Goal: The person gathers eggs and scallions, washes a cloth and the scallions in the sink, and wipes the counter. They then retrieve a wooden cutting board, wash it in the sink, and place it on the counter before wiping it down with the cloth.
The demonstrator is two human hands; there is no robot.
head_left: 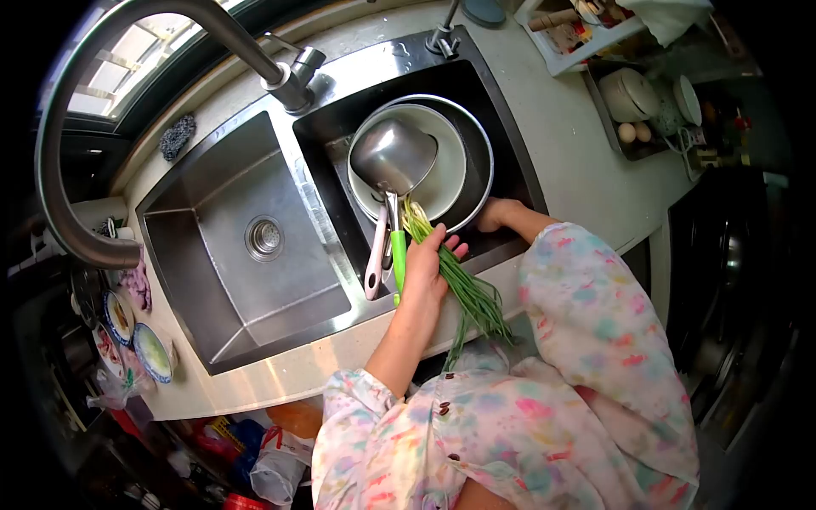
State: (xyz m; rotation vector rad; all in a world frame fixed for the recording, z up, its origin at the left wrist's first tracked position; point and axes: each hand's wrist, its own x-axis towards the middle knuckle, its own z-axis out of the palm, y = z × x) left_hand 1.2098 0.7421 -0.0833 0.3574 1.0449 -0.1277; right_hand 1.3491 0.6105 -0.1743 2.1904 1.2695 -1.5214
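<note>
My left hand is closed around a bunch of scallions, their pale ends toward the sink and the green leaves hanging past the counter's front edge. My right hand reaches into the right-hand basin, against the side of a large metal bowl; its fingers are hidden. Inside that bowl sits a white bowl, with an upturned metal pot or ladle resting in it. Beside my left hand, a bright green handle and a pale pink handle stick out toward me.
A tall curved faucet arches over the left basin. Bowls with blue rims stand on the counter at far left. Eggs and a lidded pot sit in a tray at upper right. A scouring pad lies behind the sink.
</note>
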